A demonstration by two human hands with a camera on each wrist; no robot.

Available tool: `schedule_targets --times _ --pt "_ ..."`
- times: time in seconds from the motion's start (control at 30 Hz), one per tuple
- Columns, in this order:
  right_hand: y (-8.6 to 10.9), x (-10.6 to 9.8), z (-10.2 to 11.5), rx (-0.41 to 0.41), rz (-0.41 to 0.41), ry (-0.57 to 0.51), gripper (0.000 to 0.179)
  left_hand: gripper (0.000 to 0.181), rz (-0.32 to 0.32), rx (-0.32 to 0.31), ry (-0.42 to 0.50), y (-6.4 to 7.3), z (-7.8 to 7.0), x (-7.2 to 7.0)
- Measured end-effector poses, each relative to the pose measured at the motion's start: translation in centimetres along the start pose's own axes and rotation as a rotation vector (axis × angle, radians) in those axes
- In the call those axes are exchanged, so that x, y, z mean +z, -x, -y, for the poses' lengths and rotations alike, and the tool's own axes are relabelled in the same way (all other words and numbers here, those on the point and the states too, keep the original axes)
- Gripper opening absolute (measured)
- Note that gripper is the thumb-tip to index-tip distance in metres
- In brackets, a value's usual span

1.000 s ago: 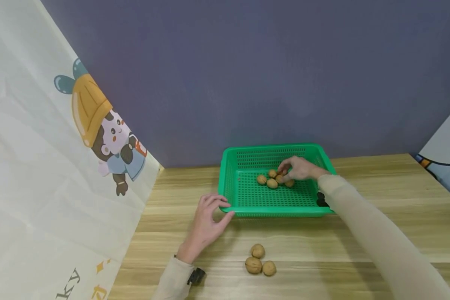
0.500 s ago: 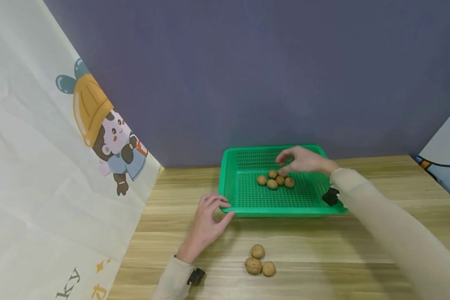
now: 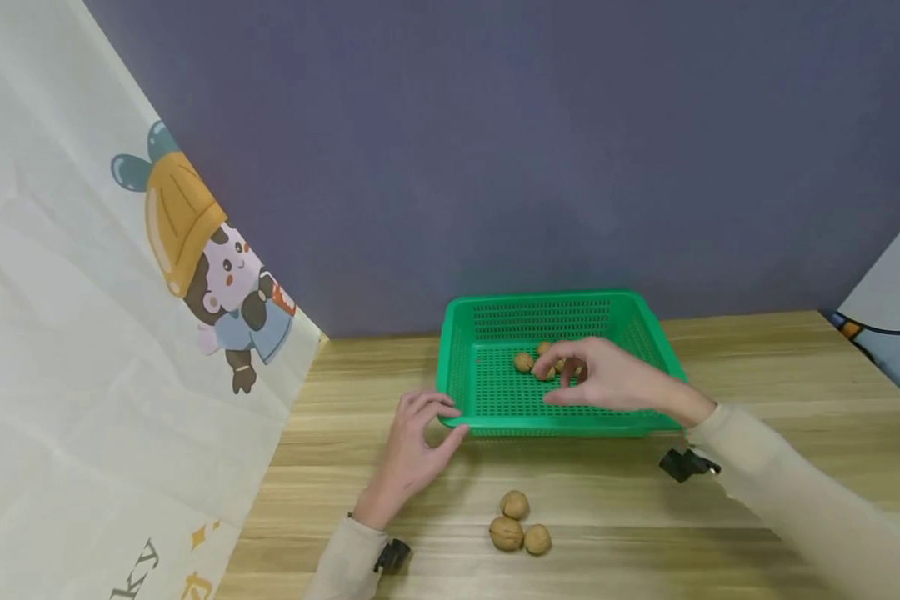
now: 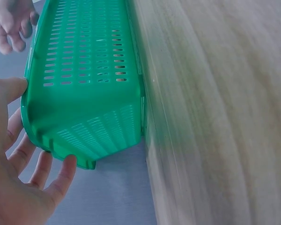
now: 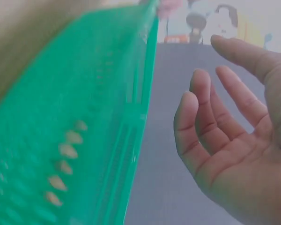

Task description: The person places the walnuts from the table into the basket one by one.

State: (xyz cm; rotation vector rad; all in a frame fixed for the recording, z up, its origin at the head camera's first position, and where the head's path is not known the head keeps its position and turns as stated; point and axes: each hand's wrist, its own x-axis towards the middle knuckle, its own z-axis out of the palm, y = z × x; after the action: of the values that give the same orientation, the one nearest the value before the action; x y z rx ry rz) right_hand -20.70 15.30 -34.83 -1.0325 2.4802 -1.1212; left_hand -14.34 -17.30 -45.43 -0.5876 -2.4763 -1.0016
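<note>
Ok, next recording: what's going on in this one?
A person is handling walnuts around a green basket. Their left hand grips the basket's near left corner, while the right hand hovers over it, fingers curved and holding nothing. Several walnuts lie inside; three more walnuts sit together on the wooden table in front.

R hand (image 5: 241, 140) was at rt of view, palm showing, fingers loosely bent, thumb spread, w/ a visible gap to green basket (image 5: 117, 180) on lt. Basket was blurry; approx 6 walnuts (image 5: 68, 151) showed in a row there, also blurry. Grey-blue wall (image 5: 161, 164) was behind, cartoon print (image 5: 195, 21) up top.
</note>
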Motion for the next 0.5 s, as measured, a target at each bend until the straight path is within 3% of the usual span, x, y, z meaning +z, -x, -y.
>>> schedule_targets --times 0.2,0.5 --pt "2.9 4.7 0.8 -0.111 -0.002 0.013 0.028 0.019 0.002 -0.007 0.002 0.0 -0.1 0.1" --pt "5.9 11.1 -1.7 -0.139 0.072 -0.127 0.029 0.019 0.007 -0.004 -0.005 -0.1 0.1 -0.1"
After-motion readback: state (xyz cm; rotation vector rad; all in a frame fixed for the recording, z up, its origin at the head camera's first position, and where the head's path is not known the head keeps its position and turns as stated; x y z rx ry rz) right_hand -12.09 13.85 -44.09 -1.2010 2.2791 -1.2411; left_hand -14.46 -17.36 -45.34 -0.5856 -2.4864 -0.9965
